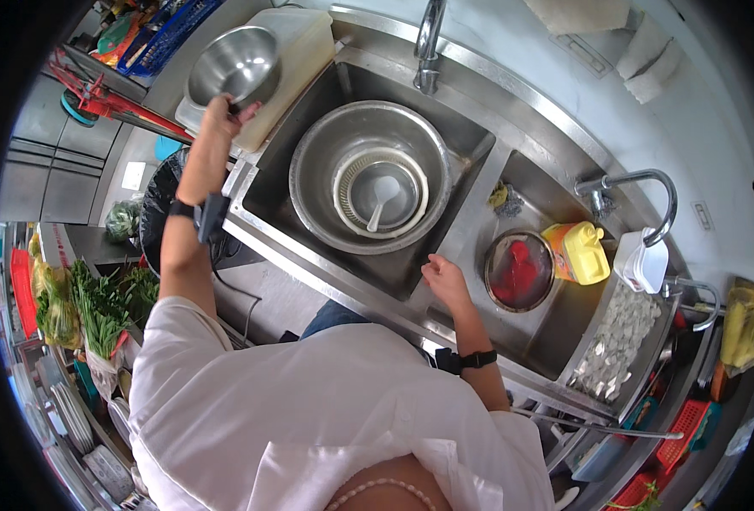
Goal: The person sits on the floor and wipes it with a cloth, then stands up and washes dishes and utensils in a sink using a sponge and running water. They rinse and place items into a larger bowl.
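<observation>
My left hand [231, 116] is at the near rim of a stainless steel mixing bowl [233, 64], its fingers over the edge and thumb outside. The bowl is above a pale, translucent plastic container [300, 38] left of the sink. My right hand [446, 281], empty with loosely bent fingers, hovers by the divider between the two basins. In the left basin [274, 185] stands a large metal basin [316, 172]. Inside it sits a cream plastic colander [345, 217] around a smaller bowl [364, 185] with a white spoon [386, 190].
The right basin holds a round pan with something red [518, 274], a yellow jug [584, 255], and a steel scourer [511, 203]. White tubs [640, 262] stand beside a tray of pale pieces [619, 338]. Two faucets [426, 76] overhang the sink. A black-lined bin [163, 198] is at left.
</observation>
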`<state>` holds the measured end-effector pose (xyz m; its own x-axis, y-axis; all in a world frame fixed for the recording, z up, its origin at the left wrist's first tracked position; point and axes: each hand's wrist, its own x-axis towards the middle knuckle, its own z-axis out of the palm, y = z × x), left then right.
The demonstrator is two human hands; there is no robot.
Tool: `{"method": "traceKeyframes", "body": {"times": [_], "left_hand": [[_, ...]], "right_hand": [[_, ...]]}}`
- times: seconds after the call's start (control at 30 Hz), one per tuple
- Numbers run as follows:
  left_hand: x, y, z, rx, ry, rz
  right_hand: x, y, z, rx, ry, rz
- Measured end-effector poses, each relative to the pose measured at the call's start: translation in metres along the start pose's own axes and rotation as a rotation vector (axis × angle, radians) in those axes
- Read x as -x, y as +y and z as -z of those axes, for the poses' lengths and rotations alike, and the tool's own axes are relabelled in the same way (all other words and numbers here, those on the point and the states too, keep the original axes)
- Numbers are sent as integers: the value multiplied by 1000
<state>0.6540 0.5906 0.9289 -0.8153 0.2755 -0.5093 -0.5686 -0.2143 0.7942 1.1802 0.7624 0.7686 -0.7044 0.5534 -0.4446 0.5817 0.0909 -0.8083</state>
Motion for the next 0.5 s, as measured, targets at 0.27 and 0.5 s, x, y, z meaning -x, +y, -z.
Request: {"method": "traceKeyframes", "body": {"times": [0.27,0.5], "left_hand": [[-29,-13,-14,-284,106,-165],[8,-310,-4,-1140,-131,13]], "right_hand": [[8,20,-3,162,102,15],[-40,15,-42,-54,79,76]]}}
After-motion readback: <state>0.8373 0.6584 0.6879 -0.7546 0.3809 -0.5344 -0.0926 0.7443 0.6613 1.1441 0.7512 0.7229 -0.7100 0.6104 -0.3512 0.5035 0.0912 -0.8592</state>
